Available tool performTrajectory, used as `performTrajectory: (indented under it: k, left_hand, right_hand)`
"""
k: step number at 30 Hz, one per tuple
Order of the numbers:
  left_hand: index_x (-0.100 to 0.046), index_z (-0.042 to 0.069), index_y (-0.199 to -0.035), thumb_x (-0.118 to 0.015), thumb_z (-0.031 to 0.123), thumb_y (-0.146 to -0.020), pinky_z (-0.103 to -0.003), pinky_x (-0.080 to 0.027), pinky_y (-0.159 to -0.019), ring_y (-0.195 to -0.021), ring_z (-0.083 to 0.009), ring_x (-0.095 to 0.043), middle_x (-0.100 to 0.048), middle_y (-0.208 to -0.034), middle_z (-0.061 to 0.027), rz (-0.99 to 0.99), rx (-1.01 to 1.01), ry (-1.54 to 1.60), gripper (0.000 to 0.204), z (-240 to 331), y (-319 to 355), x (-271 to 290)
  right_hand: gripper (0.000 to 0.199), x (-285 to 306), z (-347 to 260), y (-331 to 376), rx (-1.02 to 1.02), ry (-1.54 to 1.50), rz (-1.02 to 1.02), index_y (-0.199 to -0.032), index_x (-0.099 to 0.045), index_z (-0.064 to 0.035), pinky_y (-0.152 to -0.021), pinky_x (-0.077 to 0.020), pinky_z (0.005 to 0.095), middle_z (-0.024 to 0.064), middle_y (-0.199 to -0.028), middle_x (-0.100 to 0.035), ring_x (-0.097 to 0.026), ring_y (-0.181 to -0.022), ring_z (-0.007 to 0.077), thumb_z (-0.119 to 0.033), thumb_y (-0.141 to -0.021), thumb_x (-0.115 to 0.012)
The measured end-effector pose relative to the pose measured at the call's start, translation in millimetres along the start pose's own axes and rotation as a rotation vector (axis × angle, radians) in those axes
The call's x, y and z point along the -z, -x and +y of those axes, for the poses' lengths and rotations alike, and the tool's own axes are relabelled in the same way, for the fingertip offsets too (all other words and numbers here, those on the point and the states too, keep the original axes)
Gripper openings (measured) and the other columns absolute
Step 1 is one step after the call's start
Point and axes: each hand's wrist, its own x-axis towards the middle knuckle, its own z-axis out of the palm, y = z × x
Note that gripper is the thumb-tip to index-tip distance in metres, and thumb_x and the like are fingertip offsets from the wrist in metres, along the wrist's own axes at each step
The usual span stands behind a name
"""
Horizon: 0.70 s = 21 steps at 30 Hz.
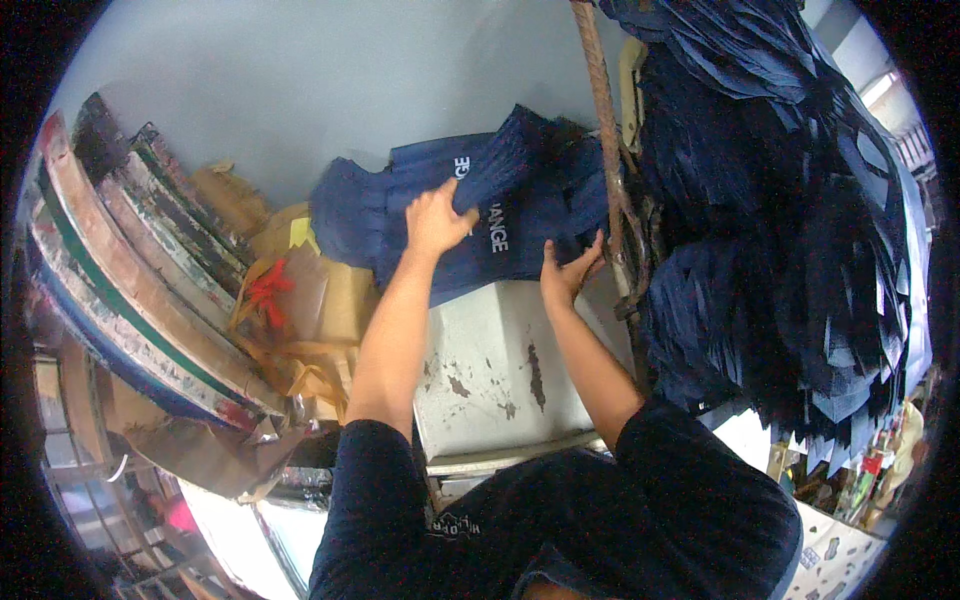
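Note:
A pile of dark blue fabric pieces (pixel 420 215) with white printed lettering lies against the grey wall, on top of a white cabinet-like box. On its printed face rests my left hand (pixel 436 222), index finger stretched out and thumb apart. My right hand (pixel 571 272) is at the pile's near right edge, thumb and fingers spread wide. Neither hand is visibly closed round the cloth. Folds bunch up at the pile's far side, and its right end passes behind a rusty bar.
The rusty bar (pixel 597 100) rises just right of the pile. Beyond it hang thick bundles of dark blue fabric (pixel 760 250). Paint-stained frames (pixel 150 250) lean at the left, beside a brown carton (pixel 340 300) and a red ribbon (pixel 268 290). The white box (pixel 490 370) has chipped paint.

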Motion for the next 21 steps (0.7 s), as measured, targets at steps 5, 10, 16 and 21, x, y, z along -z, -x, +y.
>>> performTrajectory:
  k: [5, 10, 16, 21]
  left_hand:
    - [-0.065, 0.003, -0.103, -0.072, 0.028, -0.066, -0.042, -0.051, -0.075, -0.080, -0.0339, -0.066, -0.067, -0.086, -0.0205, 0.070, -0.178, 0.092, 0.045, -10, -22, 117]
    - [-0.067, 0.006, -0.106, -0.072, 0.017, -0.073, -0.035, -0.048, -0.087, -0.095, -0.0206, -0.063, -0.068, -0.103, -0.0114, -0.203, -0.151, 0.245, 0.035, 13, -16, 267]
    - [-0.062, 0.004, -0.102, -0.054, 0.014, -0.085, -0.039, -0.034, -0.102, -0.116, -0.0288, -0.049, -0.054, -0.125, -0.0156, -0.273, -0.716, 0.166, 0.022, 16, 24, 377]
    - [-0.071, 0.013, -0.083, -0.060, 0.013, -0.070, -0.037, -0.027, -0.107, -0.127, -0.0274, -0.039, -0.049, -0.131, -0.0099, -0.260, -0.442, -0.055, 0.018, 70, 108, 394]
  right_hand:
    - [0.074, 29, -6, 34, 0.122, 0.019, -0.099, -0.140, -0.029, -0.0104, -0.101, -0.0322, 0.0419, 0.0204, -0.131, -0.039, -0.041, -0.119, 0.0310, -0.029, -0.081, -0.070]
    - [0.059, 44, -6, 45, -0.211, -0.334, -0.649, -0.131, -0.043, -0.0109, -0.088, -0.0406, 0.0407, 0.0109, -0.109, -0.058, -0.055, -0.100, 0.0235, -0.046, -0.086, -0.060]
    - [0.101, 41, -69, 77, -1.063, -1.096, -1.338, -0.144, -0.027, -0.0107, -0.103, -0.0338, 0.0430, 0.0123, -0.136, -0.044, -0.046, -0.119, 0.0262, -0.084, -0.075, -0.032]
    - [0.121, 66, -137, 121, -1.120, -1.266, -1.722, -0.147, -0.023, -0.0109, -0.108, -0.0296, 0.0474, 0.0131, -0.146, -0.033, -0.035, -0.132, 0.0311, -0.094, -0.058, -0.026]
